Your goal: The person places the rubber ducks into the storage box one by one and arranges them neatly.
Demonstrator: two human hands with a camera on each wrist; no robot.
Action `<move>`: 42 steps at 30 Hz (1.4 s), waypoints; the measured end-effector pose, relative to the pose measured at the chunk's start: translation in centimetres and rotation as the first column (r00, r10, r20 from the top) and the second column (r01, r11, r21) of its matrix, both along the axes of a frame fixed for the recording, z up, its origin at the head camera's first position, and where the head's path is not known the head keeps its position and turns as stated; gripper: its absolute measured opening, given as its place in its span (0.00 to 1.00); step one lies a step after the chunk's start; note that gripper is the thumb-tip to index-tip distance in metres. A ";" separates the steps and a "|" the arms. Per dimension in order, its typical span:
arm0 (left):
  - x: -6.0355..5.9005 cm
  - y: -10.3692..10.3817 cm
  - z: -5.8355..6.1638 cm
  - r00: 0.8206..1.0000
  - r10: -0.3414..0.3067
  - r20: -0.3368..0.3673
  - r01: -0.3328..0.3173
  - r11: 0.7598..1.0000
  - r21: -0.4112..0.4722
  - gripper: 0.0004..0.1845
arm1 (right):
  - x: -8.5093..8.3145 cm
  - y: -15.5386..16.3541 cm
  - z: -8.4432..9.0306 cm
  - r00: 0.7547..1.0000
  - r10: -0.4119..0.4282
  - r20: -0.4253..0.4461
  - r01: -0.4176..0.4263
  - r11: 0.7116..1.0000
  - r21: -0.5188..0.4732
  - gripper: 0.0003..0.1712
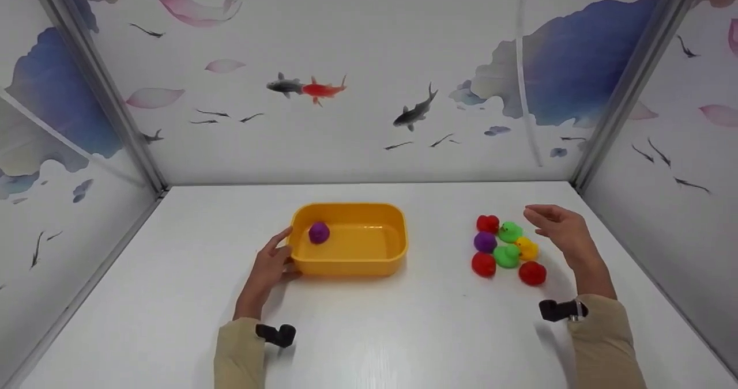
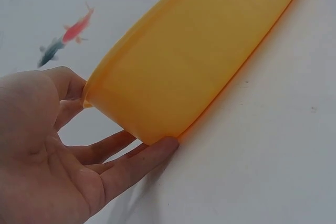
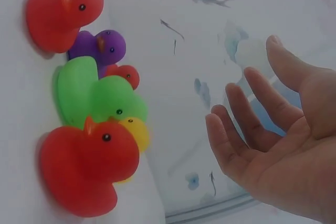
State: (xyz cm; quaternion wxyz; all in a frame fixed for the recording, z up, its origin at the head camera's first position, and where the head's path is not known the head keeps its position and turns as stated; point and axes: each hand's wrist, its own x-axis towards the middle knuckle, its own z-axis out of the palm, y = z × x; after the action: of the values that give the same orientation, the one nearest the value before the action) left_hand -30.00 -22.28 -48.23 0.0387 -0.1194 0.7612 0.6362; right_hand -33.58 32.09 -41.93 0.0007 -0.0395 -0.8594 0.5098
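Observation:
My left hand [image 1: 268, 265] grips the left end of a yellow plastic box [image 1: 346, 268], with bent fingers at its rim and one digit at its lower corner in the left wrist view. Inside the box, at the left, sits a purple toy duck [image 1: 319, 233]. My right hand [image 1: 562, 227] is raised beside several rubber ducks, its fingers loosely bent and holding nothing. The group has a purple duck [image 1: 485, 242], a yellow duck [image 1: 527, 249], green ducks [image 1: 507, 256] and red ducks [image 1: 532, 273]. In the right wrist view, a red duck [image 3: 89, 166] stands nearest, apart from the fingers.
The white table [image 1: 375, 331] carries the box left of centre and the ducks on the right. Walls printed with fish and petals [image 1: 346, 147] enclose it at the back and both sides, with metal posts [image 1: 628, 89] at the corners.

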 end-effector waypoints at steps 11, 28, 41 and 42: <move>0.0 -0.1 -0.2 1.000 -0.011 -0.013 0.011 1.000 0.026 0.28 | -0.8 1.6 -2.6 0.989 -0.051 0.139 0.058 0.997 -0.050 0.47; 0.3 -0.1 0.1 0.999 -0.027 -0.032 0.028 0.999 0.034 0.27 | -1.2 2.1 -4.9 0.957 -0.045 0.287 0.049 0.999 -0.005 0.46; 0.4 -0.2 -0.2 0.999 -0.025 -0.043 0.026 0.999 0.023 0.27 | -1.2 2.2 -5.2 0.946 -0.021 0.324 0.002 0.998 0.059 0.50; 0.4 -0.2 -0.2 0.999 -0.022 -0.044 0.023 0.999 0.022 0.27 | -1.2 2.2 -5.2 0.946 -0.023 0.323 0.004 0.998 0.061 0.50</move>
State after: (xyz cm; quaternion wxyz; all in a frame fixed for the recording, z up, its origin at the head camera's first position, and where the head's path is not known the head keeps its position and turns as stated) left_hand -29.63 -22.45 -48.48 0.0304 -0.0964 0.7559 0.6469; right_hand -34.75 34.29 -47.14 -0.1358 -0.1285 -0.8622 0.4708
